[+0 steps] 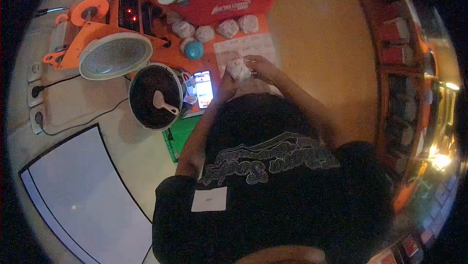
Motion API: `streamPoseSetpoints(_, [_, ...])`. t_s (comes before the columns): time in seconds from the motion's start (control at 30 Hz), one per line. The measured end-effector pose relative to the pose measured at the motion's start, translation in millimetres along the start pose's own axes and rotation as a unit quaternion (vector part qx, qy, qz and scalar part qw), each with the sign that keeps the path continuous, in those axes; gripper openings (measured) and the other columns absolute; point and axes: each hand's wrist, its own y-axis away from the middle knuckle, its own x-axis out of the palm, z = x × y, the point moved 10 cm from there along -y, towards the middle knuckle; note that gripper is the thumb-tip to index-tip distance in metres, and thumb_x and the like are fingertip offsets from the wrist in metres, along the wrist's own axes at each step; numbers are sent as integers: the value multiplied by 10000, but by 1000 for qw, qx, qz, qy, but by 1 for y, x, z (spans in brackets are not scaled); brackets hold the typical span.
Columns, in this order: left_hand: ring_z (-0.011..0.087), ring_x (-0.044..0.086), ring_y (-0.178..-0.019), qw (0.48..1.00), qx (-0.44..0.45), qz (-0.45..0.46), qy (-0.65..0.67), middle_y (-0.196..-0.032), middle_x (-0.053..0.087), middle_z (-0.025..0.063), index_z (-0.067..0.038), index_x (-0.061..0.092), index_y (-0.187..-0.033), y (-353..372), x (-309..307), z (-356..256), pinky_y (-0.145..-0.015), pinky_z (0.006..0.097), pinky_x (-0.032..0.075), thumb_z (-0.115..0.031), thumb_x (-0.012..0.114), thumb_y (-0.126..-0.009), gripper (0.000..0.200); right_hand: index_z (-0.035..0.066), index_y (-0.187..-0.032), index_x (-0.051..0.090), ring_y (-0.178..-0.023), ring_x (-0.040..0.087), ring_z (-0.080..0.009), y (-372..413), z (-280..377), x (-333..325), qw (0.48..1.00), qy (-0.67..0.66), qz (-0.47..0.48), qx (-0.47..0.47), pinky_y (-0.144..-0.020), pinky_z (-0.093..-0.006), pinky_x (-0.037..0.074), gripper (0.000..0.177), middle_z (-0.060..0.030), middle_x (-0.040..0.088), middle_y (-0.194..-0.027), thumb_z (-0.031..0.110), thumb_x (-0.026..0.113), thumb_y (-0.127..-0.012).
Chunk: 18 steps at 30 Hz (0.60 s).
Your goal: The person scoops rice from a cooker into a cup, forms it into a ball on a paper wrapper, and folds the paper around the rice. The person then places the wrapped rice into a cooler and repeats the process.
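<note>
Between my two hands is a white paper-wrapped bundle (pixel 238 69). My left hand (pixel 227 86) has its fingers round the near left side of the bundle. The fingers of my right hand (pixel 259 67) pinch the paper at its right side. Under and behind the hands lies a printed paper sheet (pixel 266 45). Several wrapped bundles (pixel 204 33) sit beyond it, with a round blue object (pixel 194 50) at their front. Left of my left hand lies a lit phone (pixel 203 90).
An open rice cooker (pixel 155 96) holds a pale scoop (pixel 164 103). An orange machine (pixel 73 30) with rolls stands behind it. A red cooler box (pixel 229 4) is at the back, a green item (pixel 184 132) near my left forearm, shelves (pixel 399 93) at the right.
</note>
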Motion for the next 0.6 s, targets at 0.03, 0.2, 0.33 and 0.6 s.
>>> streamPoseSetpoints(0.03, [278,465,-1249,1000,3,-3,1,-1336,472,139,-30,341,-1371,-2,-2,8,-1064,394,353,-42,588,-848,579,81,-1184,605,-838,609,-192,-7,-3,0,1000,4,1,-2,-798,-294,505,332,-31,662,-970,201,663,-880])
streamPoseSetpoints(0.2, [415,530,-1177,975,17,-66,-210,-1276,501,276,15,343,-1329,-10,-30,50,-1022,468,391,-131,576,-871,535,87,-1176,616,-1037,583,-180,-27,10,-1,890,395,34,-224,-872,-357,489,359,-52,627,-1133,350,569,-936])
streamPoseSetpoints(0.33, [490,564,-1061,970,-128,-97,-184,-1163,532,334,33,362,-1269,11,-45,-37,-946,515,426,-176,555,-887,476,66,-1195,586,-1069,581,-178,7,29,29,983,125,113,-72,-901,-387,482,383,-66,607,-1191,358,543,-950])
streamPoseSetpoints(0.6, [322,647,-828,988,-42,-48,-140,-934,634,201,-20,446,-1212,26,-46,-138,-754,432,516,-192,556,-917,359,40,-1238,538,-1009,637,-261,20,50,50,982,-128,136,11,-903,-447,519,455,-122,614,-1192,348,613,-911])
